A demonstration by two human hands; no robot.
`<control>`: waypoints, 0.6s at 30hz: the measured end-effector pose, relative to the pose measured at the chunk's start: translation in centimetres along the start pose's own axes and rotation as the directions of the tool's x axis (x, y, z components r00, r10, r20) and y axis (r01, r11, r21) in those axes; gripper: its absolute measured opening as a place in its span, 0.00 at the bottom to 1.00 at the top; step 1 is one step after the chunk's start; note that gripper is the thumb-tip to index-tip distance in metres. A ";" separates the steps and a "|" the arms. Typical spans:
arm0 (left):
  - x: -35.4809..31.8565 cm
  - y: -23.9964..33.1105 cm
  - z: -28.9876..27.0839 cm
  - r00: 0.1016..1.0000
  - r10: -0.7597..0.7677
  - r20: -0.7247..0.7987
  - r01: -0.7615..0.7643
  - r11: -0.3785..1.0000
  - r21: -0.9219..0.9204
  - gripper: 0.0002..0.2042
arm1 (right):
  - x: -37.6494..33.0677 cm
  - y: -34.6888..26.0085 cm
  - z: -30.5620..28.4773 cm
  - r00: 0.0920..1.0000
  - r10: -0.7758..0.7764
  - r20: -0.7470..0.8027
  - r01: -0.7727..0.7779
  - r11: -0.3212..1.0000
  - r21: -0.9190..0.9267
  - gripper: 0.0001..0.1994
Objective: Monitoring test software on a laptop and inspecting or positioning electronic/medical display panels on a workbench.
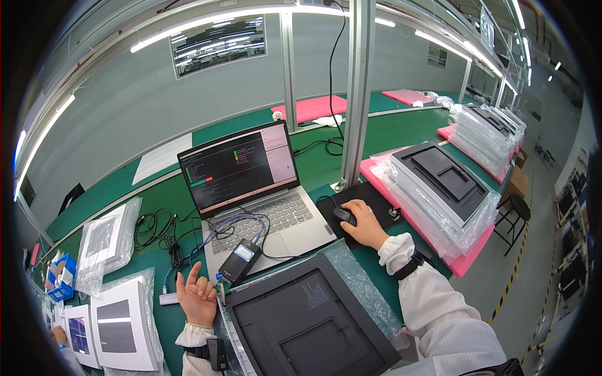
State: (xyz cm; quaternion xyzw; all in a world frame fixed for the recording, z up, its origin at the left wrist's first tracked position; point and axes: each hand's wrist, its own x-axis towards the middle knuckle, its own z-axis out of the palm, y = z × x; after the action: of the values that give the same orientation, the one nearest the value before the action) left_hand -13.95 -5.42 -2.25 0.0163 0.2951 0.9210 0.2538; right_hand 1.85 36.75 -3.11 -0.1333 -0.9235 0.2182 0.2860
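My right hand (364, 224) rests on a black computer mouse (343, 215) lying on a black mouse pad (360, 199) to the right of an open silver laptop (251, 194). My left hand (197, 294) is raised palm up with fingers apart, holding nothing, just left of a dark grey flat device in a plastic bag (307, 319) in front of me. A small black box with a blue label (241, 260) lies on the laptop's front edge, wired with a blue cable (235, 220).
Stacks of bagged dark devices on pink foam (439, 194) stand at the right. Bagged white-framed panels (122, 326) lie at the left, with a blue bin (61, 279) and tangled black cables (157, 229). A metal post (357, 94) rises behind the mouse pad.
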 end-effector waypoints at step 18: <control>0.1 0.0 -0.1 1.000 -0.001 0.004 0.001 1.000 -0.006 0.27 | 0.1 -0.1 -0.1 1.000 0.005 0.001 -0.005 1.000 0.001 0.24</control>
State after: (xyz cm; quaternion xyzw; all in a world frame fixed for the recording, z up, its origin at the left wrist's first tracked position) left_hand -14.02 -5.43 -2.29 0.0173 0.2916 0.9218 0.2548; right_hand 1.82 36.66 -2.96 -0.1356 -0.9231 0.2195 0.2850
